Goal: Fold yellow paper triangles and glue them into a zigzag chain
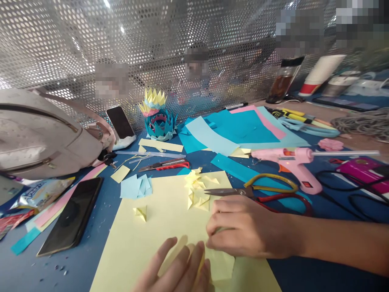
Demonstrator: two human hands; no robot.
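A small piece of yellow paper [223, 265] lies over a large yellow sheet [121, 255], between my hands. My left hand [178, 269], low in the view, pinches its edge between thumb and forefinger, with the other fingers spread. My right hand [246, 227] has its fingers curled down onto the same piece; their tips are partly hidden. Just beyond the right knuckles are scissors [225, 192] with one yellow and one red handle. Several folded yellow paper points [196, 180] are clustered on the sheet, and a single folded point [141, 212] sits to their left.
A pink glue gun [291, 160] lies at right. A red utility knife [170, 164], light blue paper squares [135, 186] and a phone [74, 215] are at left. Behind stand a folded-paper lotus [161, 123], blue sheets [240, 125] and a backpack [39, 129] against perforated metal.
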